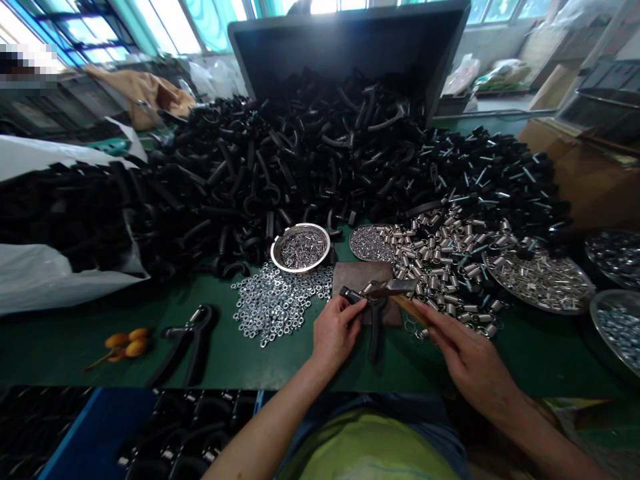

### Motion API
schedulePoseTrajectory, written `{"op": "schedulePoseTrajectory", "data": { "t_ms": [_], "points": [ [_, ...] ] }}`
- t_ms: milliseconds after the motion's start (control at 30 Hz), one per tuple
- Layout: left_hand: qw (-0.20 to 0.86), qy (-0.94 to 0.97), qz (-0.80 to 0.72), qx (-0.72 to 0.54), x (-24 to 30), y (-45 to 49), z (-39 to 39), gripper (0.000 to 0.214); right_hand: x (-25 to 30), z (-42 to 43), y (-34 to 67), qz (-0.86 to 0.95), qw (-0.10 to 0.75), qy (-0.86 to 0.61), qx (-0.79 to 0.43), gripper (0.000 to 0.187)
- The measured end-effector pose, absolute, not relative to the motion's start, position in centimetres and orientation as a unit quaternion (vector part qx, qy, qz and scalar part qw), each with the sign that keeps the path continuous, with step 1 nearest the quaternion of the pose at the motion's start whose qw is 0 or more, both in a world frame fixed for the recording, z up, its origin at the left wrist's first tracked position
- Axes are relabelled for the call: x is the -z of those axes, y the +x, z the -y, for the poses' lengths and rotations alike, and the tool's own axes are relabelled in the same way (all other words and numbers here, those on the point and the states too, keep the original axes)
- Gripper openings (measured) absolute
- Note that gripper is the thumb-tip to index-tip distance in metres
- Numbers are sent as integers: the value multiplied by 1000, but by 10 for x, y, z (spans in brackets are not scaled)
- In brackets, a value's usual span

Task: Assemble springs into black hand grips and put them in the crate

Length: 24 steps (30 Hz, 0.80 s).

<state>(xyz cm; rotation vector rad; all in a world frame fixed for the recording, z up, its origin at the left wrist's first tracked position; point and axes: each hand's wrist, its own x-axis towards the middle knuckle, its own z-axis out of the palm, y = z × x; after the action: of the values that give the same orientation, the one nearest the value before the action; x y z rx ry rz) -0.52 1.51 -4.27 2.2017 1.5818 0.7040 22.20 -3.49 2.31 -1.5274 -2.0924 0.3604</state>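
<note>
My left hand (334,331) is closed on a black spring clamp (374,333), thumb and fingers pinching its upper end. The clamp rests over a flat metal plate (347,275), one leg pointing down towards me. In my right hand (470,357) is a hammer (397,287), gripped by its wooden handle. Its head lies just above the clamp's joint and partly hides it. Loose nuts (273,307) spread left of the plate, and coil springs (445,267) are heaped to its right. Another black clamp (197,340) lies at the left on the green table.
Behind the plate stand a metal bowl of pins (279,257) and a tray of small rivets (367,243). Black handles (300,153) pile up before a tipped grey bin (345,40). Orange fruits (136,348) lie left. More trays (540,280) stand right; a blue crate (105,427) is below.
</note>
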Motion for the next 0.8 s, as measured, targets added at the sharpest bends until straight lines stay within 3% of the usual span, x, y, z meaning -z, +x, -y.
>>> {"op": "schedulePoseTrajectory", "data": {
  "t_ms": [433,800],
  "points": [
    [94,821,-535,-177,39,-8,-15,45,-25,35,221,762,267,-572,-143,45],
    [94,819,-534,-186,43,-9,-16,42,-20,36,223,765,264,-571,-140,40]
  ]
}}
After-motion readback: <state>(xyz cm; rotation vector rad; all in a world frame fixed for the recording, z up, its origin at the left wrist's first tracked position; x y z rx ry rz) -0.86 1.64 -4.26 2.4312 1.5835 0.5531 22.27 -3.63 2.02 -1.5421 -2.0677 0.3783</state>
